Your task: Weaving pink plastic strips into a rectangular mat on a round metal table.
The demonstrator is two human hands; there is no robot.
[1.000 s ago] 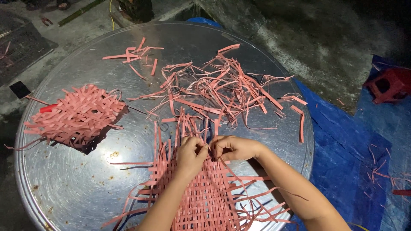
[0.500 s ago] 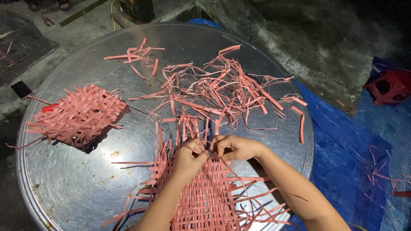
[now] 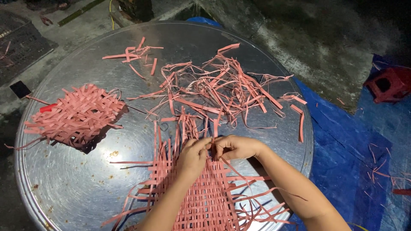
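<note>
Barely any shift: both hands stay pinched together at the mat's [image 3: 201,196] far edge, left hand [image 3: 193,156] and right hand [image 3: 233,147] gripping strips. Loose strips [image 3: 214,85] crowd ahead; bare tray [image 3: 77,179] lies open leftward.

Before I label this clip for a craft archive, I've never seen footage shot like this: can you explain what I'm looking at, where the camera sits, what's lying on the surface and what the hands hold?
There is no machine here: a person works with two bare hands, and the one picture comes from a camera on that person's head, looking down. The surface is a round metal tray, scuffed and shiny. Nearest the person lies a half-woven pink mat with loose ends sticking out. The left hand and right hand meet at its far edge, fingertips pinching the strips there; exactly which strip is in each grip is too small to tell. Beyond them sits a tangle of loose pink strips, and to the left a smaller woven piece. A blue tarp and a red stool lie to the right.
</note>
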